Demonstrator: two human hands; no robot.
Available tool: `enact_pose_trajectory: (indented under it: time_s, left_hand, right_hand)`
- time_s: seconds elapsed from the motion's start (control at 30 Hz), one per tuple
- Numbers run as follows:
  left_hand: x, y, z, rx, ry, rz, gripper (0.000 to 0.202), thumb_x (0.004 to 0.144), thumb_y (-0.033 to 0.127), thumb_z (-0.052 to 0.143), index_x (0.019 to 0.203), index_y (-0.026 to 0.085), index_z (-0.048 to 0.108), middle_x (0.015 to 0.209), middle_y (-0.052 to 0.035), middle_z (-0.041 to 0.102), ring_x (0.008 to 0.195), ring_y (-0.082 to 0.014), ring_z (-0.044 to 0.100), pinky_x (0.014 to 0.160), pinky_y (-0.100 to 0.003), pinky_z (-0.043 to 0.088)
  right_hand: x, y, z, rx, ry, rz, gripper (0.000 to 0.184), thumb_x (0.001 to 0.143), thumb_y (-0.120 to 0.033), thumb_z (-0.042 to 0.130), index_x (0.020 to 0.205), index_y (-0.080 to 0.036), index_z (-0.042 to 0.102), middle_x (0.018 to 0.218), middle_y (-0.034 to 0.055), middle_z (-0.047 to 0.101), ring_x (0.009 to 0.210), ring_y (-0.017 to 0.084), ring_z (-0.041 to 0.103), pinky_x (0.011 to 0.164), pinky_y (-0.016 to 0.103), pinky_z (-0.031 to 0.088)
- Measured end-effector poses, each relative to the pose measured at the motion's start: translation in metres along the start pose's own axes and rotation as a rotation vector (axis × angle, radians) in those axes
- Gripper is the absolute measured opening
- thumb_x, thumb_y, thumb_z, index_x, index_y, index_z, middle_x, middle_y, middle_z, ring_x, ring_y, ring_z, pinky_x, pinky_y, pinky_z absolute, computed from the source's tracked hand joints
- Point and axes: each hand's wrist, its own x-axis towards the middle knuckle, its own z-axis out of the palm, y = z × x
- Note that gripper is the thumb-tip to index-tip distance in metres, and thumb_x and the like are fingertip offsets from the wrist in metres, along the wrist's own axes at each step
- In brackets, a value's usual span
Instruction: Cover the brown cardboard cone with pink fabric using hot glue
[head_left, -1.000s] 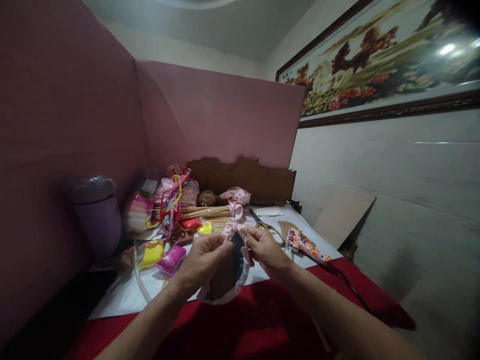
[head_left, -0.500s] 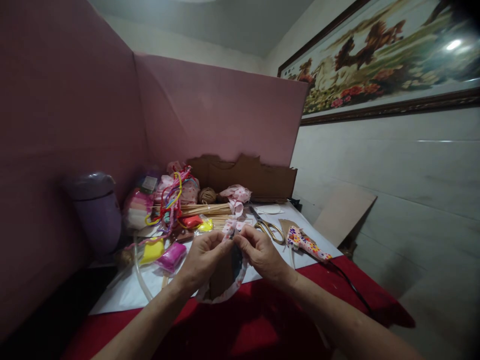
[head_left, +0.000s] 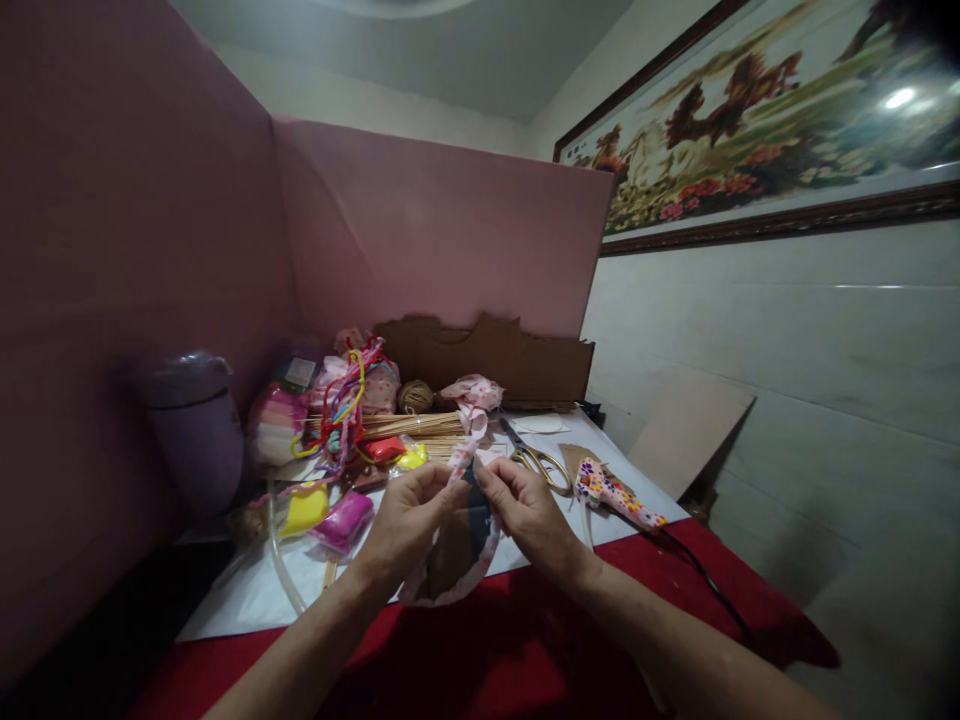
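Observation:
Between my hands is a rounded cardboard piece [head_left: 454,555], its edge wrapped in pale pink-patterned fabric [head_left: 442,600]. My left hand [head_left: 409,515] pinches the fabric at the upper left of the piece, thumb against fingers. On the other side, my right hand [head_left: 532,515] pinches the upper right edge. The two sets of fingertips are close together, with a small gap. A strip of patterned fabric [head_left: 474,395] lies just beyond my fingertips; whether it joins the edging I cannot tell. The fingers partly hide the top of the piece.
Gold-handled scissors [head_left: 540,465] and a flower-patterned glue gun [head_left: 619,497] lie to the right. Wooden sticks [head_left: 412,425], a twine ball [head_left: 415,397], pipe cleaners [head_left: 345,400] and clay packs [head_left: 341,522] sit behind and left. A lilac container [head_left: 196,440] stands far left.
My fingertips have parted slightly at the top of the piece. The cardboard piece has shifted a little to the right and shows more of its dark face.

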Motion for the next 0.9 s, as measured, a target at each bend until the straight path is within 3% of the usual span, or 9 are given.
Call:
enact_pose_trajectory:
  time_s: [0.13, 0.37, 0.5, 0.6, 0.9]
  left_hand:
    - [-0.003, 0.008, 0.002, -0.047, -0.028, -0.027, 0.024, 0.073, 0.033, 0.069, 0.088, 0.014, 0.071, 0.081, -0.0052, 0.071, 0.075, -0.0143, 0.062, 0.071, -0.023, 0.046]
    - [-0.005, 0.007, 0.003, 0.016, -0.068, -0.04, 0.022, 0.072, 0.033, 0.069, 0.084, 0.015, 0.073, 0.078, -0.0056, 0.073, 0.07, -0.0152, 0.063, 0.066, -0.022, 0.047]
    - [-0.005, 0.004, 0.002, 0.115, -0.125, 0.005, 0.02, 0.077, 0.033, 0.064, 0.086, 0.017, 0.073, 0.082, -0.0049, 0.072, 0.074, -0.0157, 0.063, 0.069, -0.023, 0.047]
    - [-0.006, 0.005, 0.002, 0.189, -0.135, 0.035, 0.02, 0.078, 0.032, 0.062, 0.087, 0.018, 0.073, 0.083, -0.0046, 0.072, 0.076, -0.0159, 0.062, 0.069, -0.023, 0.046]
    - [-0.01, 0.012, 0.006, 0.392, -0.129, 0.08, 0.025, 0.08, 0.035, 0.058, 0.087, 0.015, 0.072, 0.082, -0.0074, 0.072, 0.073, -0.0191, 0.062, 0.065, -0.027, 0.046]
  right_hand:
    - [-0.003, 0.005, 0.0, -0.005, 0.027, 0.014, 0.038, 0.087, -0.051, 0.047, 0.067, -0.018, 0.046, 0.055, -0.0054, 0.039, 0.049, 0.008, 0.035, 0.046, 0.021, 0.029]
    - [0.006, -0.01, -0.014, 0.01, -0.011, 0.03, 0.049, 0.087, -0.058, 0.036, 0.07, -0.016, 0.055, 0.066, 0.0012, 0.052, 0.056, 0.012, 0.045, 0.049, 0.023, 0.034]
    - [0.014, -0.026, -0.02, 0.028, -0.125, 0.049, 0.034, 0.082, -0.046, 0.052, 0.07, -0.015, 0.059, 0.065, 0.0004, 0.053, 0.058, 0.011, 0.045, 0.052, 0.023, 0.036]
    - [0.018, -0.03, -0.023, -0.043, -0.082, 0.079, 0.021, 0.075, -0.035, 0.06, 0.07, -0.015, 0.061, 0.064, -0.0001, 0.055, 0.057, 0.01, 0.045, 0.05, 0.022, 0.034]
    - [0.017, -0.032, -0.026, -0.141, -0.089, 0.188, 0.017, 0.071, -0.03, 0.059, 0.066, -0.014, 0.061, 0.056, -0.0014, 0.053, 0.052, 0.009, 0.044, 0.045, 0.02, 0.031]
